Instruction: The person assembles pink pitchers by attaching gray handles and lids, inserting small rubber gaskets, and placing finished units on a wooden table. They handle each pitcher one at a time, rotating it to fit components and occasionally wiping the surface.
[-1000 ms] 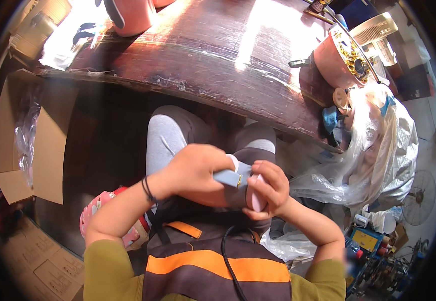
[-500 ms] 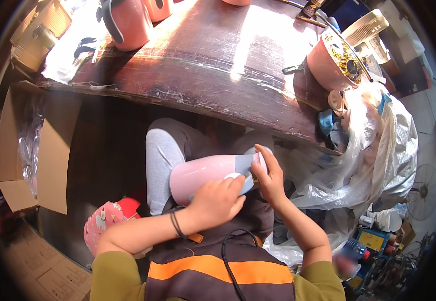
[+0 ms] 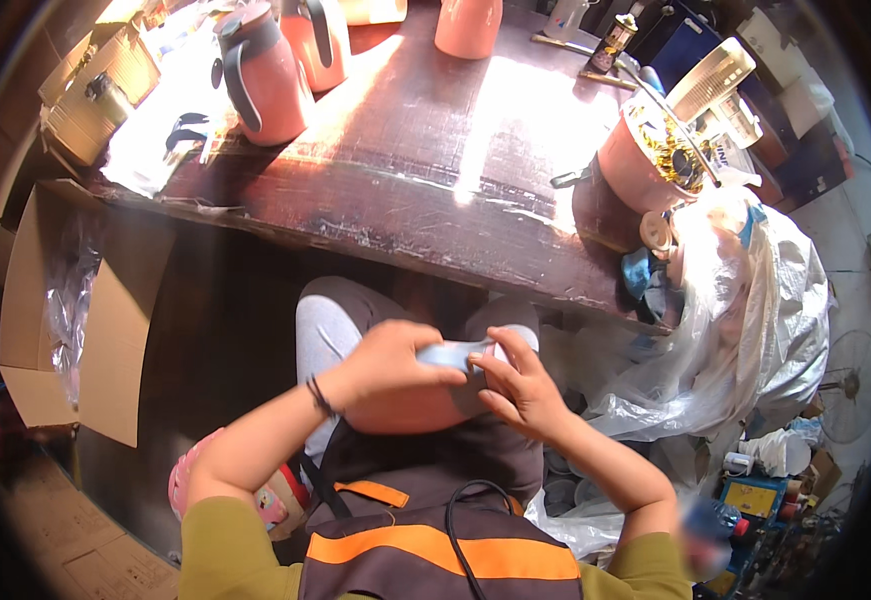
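Note:
Across my lap lies a pink jug [image 3: 405, 411], partly hidden by both hands. Its pale grey-blue handle [image 3: 445, 356] faces up. My left hand [image 3: 390, 360] is closed around the handle, thumb and fingers on either side of it. At the other end of the handle, beside the jug's neck, my right hand [image 3: 520, 385] has its thumb and fingers closed on the handle's end. Whether a small part sits between those right fingertips cannot be made out.
Ahead is a dark wooden table [image 3: 385, 200] with coral jugs [image 3: 273, 95] at its far left. A pink tub [image 3: 640, 165] of yellow bits stands at the right, above clear plastic bags [image 3: 755, 310]. An open cardboard box [image 3: 120, 330] is at the left.
The jug has rolled on my lap, bringing its handle upward. My left hand has moved up onto the handle, and my right hand has shifted down from the jug's top to the handle's end.

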Demonstrator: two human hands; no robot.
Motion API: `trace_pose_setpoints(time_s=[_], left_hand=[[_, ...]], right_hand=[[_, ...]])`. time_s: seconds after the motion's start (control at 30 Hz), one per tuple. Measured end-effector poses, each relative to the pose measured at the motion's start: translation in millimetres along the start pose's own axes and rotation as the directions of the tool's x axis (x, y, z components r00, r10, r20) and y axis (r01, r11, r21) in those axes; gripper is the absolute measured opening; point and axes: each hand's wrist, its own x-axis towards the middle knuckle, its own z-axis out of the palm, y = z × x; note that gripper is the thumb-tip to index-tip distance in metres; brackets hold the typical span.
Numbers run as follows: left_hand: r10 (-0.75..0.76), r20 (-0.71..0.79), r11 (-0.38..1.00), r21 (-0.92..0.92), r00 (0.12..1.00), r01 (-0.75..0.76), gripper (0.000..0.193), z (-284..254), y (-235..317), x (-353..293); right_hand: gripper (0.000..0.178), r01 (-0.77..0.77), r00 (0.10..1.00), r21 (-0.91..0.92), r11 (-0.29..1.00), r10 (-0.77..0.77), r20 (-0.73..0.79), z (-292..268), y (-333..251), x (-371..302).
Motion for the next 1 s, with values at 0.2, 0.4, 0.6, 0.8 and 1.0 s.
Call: trace_pose_setpoints(time_s=[0.2, 0.4, 0.6, 0.8, 1.0], left_hand=[[0.110, -0.244, 0.993, -0.011, 0.963, -0.117, 0.038, 23.0, 22.4, -21.3], [0.084, 0.435, 0.856, -0.492, 0.897, 0.158, 0.030, -42.4, -17.2, -12.7], [0.007, 0.376, 0.856, -0.481, 0.927, 0.189, 0.029, -38.8, -2.9, -40.0], [-0.201, -0.155, 0.976, -0.114, 0.967, 0.185, 0.040, -3.1, 52.8, -73.1], [-0.164, 0.103, 0.952, -0.246, 0.981, 0.185, 0.043, -17.8, 65.4, -68.1]], right_hand=[[0.052, -0.318, 0.948, 0.110, 0.942, 0.313, 0.065, -10.5, -26.8, 4.8], [0.055, 0.371, 0.914, 0.146, 0.917, -0.388, 0.115, -17.7, -56.1, -4.8], [0.050, 0.383, 0.914, 0.159, 0.910, -0.398, 0.079, -2.4, -68.6, 3.8], [0.048, -0.169, 0.979, 0.388, 0.906, 0.200, -0.041, 10.8, -47.7, 6.2], [0.049, -0.198, 0.977, 0.478, 0.856, 0.211, 0.028, -0.9, -40.2, 9.5]])
